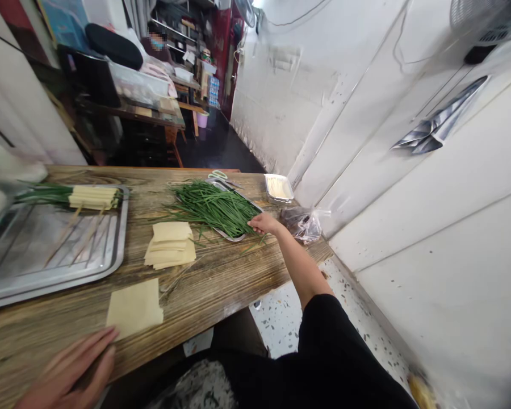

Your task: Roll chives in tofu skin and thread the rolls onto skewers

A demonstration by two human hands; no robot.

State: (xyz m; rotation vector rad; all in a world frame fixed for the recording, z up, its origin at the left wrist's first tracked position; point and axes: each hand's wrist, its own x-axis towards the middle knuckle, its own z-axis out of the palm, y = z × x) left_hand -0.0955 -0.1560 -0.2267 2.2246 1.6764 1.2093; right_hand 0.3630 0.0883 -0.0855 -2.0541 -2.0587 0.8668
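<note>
My right hand (263,223) reaches out to the near edge of a heap of green chives (213,205) on a metal tray (234,236); its fingers curl into the stalks. My left hand (74,369) lies flat, fingers stretched, on the wooden table (221,284), its fingertips at the corner of a single pale tofu-skin sheet (135,307). A stack of the same sheets (170,244) sits between that sheet and the chives.
A large steel tray (55,244) at the left holds skewered rolls of tofu skin with chives (91,196). A small metal dish (278,187) and a crumpled plastic bag (304,223) sit at the table's right end by the white wall. A person sits far behind.
</note>
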